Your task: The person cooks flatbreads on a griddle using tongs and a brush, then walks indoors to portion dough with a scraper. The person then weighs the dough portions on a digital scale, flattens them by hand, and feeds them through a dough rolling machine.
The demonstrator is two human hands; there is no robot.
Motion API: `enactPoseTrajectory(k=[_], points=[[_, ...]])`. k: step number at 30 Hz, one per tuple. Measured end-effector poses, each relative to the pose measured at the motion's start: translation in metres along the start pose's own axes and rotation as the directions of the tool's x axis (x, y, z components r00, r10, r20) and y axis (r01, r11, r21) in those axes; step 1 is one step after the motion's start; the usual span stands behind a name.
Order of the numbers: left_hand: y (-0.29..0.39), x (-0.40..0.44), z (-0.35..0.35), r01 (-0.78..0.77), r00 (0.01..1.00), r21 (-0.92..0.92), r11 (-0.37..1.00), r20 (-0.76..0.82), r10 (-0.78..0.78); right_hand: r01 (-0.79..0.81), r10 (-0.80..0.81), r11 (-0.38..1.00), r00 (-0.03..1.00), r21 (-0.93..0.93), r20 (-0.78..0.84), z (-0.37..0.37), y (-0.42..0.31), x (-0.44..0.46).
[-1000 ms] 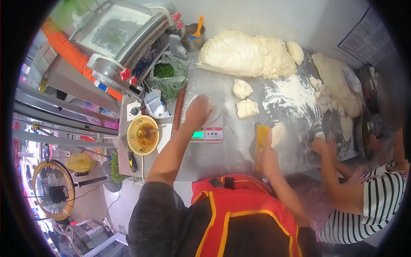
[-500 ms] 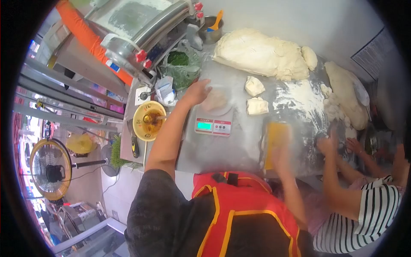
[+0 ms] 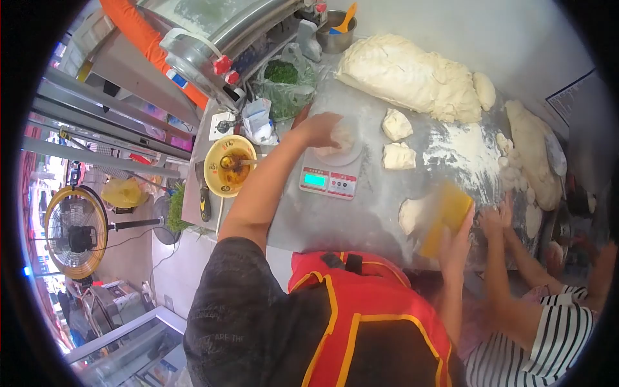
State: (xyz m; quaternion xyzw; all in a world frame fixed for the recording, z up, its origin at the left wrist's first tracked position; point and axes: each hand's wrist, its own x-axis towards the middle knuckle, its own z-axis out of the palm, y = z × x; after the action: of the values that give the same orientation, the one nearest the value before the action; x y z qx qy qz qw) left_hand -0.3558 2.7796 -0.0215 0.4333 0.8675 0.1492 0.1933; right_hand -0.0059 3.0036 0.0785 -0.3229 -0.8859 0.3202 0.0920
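My left hand [image 3: 322,130] is at the scale [image 3: 329,182], its fingers bent against a pale piece of dough [image 3: 345,137] on the scale's round plate; whether it grips the dough is unclear. A green display is lit on the scale. My right hand [image 3: 456,242] holds a yellow scraper [image 3: 446,219], tilted and slightly blurred, over the steel table. Just left of the scraper lies a flat dough piece [image 3: 411,216], partly covered by it. Two dough chunks [image 3: 398,126] sit right of the scale.
A large dough mass [image 3: 412,74] lies along the wall. At left stand a yellow bowl [image 3: 229,166], a bag of greens [image 3: 284,80] and a dough machine [image 3: 200,61]. A co-worker's hands [image 3: 496,219] are on the floured table [image 3: 361,222] at right, near small dough pieces [image 3: 512,168].
The view has shifted. My left hand lifted off the dough on the scale, then came back to it. My right hand moved right with the scraper, now tilted; the flat dough piece shows beside it.
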Motion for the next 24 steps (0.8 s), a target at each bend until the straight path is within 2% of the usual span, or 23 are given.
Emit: enactPoseTrajectory(k=[5, 7, 10, 11, 14, 17, 19, 20, 21, 24], points=[[0.007, 0.001, 0.013, -0.014, 0.998, 0.041, 0.999, -0.059, 0.017, -0.034, 0.034, 0.999, 0.999, 0.012, 0.021, 0.003, 0.000, 0.007], [0.024, -0.007, 0.013, 0.054, 0.997, 0.116, 0.992, -0.055, -0.048, -0.091, 0.090, 0.996, 0.995, 0.023, 0.053, 0.002, -0.002, 0.010], [0.026, -0.004, 0.014, 0.063, 0.998, 0.218, 0.974, -0.039, -0.055, 0.063, -0.063, 0.998, 0.998, -0.024, -0.002, 0.009, 0.011, 0.018], [0.023, 0.000, 0.011, 0.046, 0.999, 0.251, 0.967, -0.030, -0.040, 0.038, -0.038, 0.999, 0.999, -0.010, 0.009, 0.009, 0.013, 0.019], [0.014, 0.013, -0.007, 0.070, 0.995, 0.140, 0.988, -0.080, -0.059, -0.037, 0.036, 0.999, 0.998, 0.022, 0.044, 0.002, 0.000, 0.021], [0.006, 0.037, -0.027, 0.101, 0.957, 0.107, 0.989, -0.282, -0.067, -0.130, 0.124, 0.990, 0.988, 0.054, 0.092, -0.005, -0.002, 0.025], [-0.023, 0.068, -0.012, 0.059, 0.923, 0.171, 0.983, -0.384, 0.012, -0.222, 0.207, 0.971, 0.966, 0.088, 0.155, -0.010, 0.001, 0.027], [-0.031, 0.078, -0.003, 0.037, 0.902, 0.204, 0.978, -0.428, 0.055, -0.102, 0.096, 0.993, 0.991, 0.062, 0.092, -0.010, 0.004, 0.027], [-0.022, 0.079, -0.004, 0.098, 0.923, 0.154, 0.983, -0.384, -0.032, 0.011, -0.012, 1.000, 0.999, 0.025, 0.031, -0.008, 0.009, 0.028], [-0.018, 0.107, 0.013, 0.113, 0.990, 0.356, 0.928, -0.124, -0.073, 0.161, -0.165, 0.984, 0.985, -0.071, -0.049, -0.016, 0.018, 0.027]])
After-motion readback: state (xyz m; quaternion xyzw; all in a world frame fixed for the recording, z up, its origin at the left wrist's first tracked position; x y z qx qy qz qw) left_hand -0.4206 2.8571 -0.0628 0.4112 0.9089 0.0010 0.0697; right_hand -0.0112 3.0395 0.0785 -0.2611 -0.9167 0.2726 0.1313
